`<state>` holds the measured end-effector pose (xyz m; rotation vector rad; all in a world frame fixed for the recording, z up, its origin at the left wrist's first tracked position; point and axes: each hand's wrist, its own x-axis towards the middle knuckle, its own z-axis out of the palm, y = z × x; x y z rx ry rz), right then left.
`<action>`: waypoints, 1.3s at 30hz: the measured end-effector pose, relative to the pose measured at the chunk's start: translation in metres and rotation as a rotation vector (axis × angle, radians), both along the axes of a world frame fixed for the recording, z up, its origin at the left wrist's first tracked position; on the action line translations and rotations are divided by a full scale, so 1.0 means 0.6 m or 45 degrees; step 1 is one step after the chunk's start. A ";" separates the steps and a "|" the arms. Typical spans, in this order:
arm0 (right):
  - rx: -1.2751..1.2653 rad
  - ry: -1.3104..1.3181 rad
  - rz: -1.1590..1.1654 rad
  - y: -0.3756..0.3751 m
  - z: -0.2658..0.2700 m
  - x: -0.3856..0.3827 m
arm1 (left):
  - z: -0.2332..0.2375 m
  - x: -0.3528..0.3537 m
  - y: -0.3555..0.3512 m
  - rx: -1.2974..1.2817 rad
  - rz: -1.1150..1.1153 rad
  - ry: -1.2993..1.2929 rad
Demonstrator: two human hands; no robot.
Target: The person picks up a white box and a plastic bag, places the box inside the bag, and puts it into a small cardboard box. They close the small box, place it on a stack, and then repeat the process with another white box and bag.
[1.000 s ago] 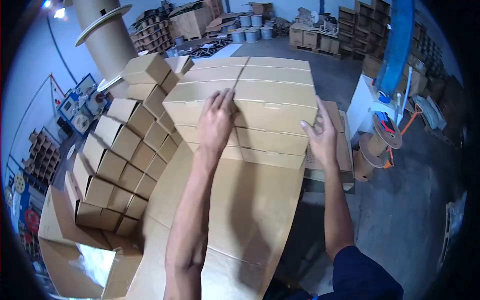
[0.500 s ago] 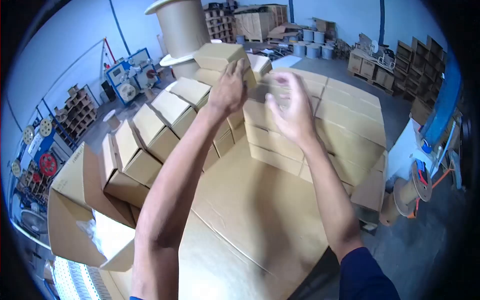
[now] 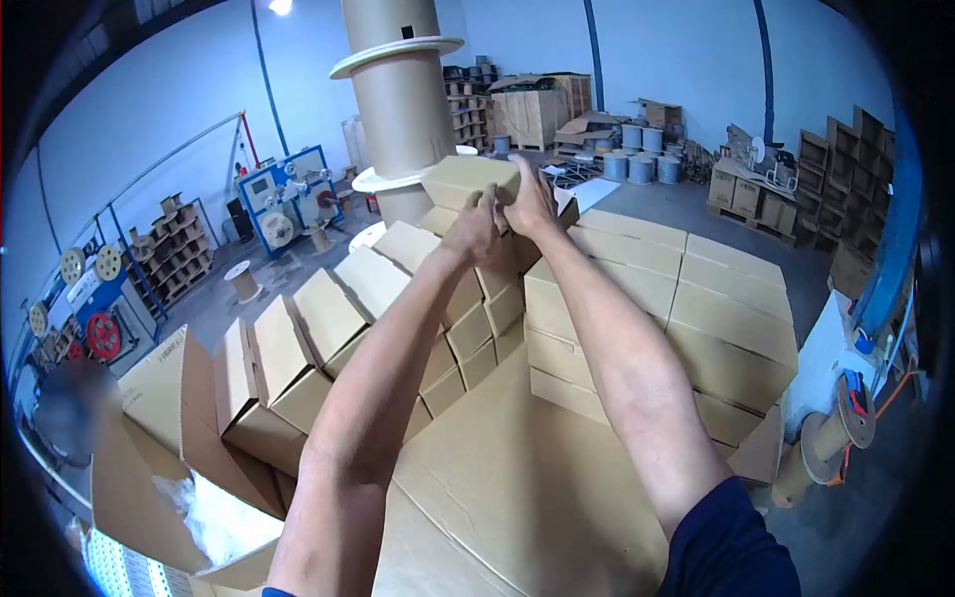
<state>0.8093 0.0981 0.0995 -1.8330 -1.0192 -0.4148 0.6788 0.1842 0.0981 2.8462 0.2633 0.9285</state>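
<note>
Fingers half bent, your left hand (image 3: 476, 235) meets the top box (image 3: 468, 175) near side, your right hand (image 3: 527, 209) its right end; it looks longest left to right, but I can't tell if either grips.

On the desk (image 3: 477, 448), the left boxes (image 3: 323, 316) stand beside the right boxes (image 3: 731, 328). Before the left boxes is a carton (image 3: 147, 497); behind them, a spool (image 3: 403, 119).

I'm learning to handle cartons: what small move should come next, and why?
Probably firm up the grip on the upper box before any lift: the left hand is at its near side, the right hand at its right end, and it sits on a lower box.
</note>
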 end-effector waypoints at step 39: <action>-0.700 0.207 1.518 -0.607 -0.354 -0.679 | -0.380 -1.016 -0.581 -1.935 0.115 -0.074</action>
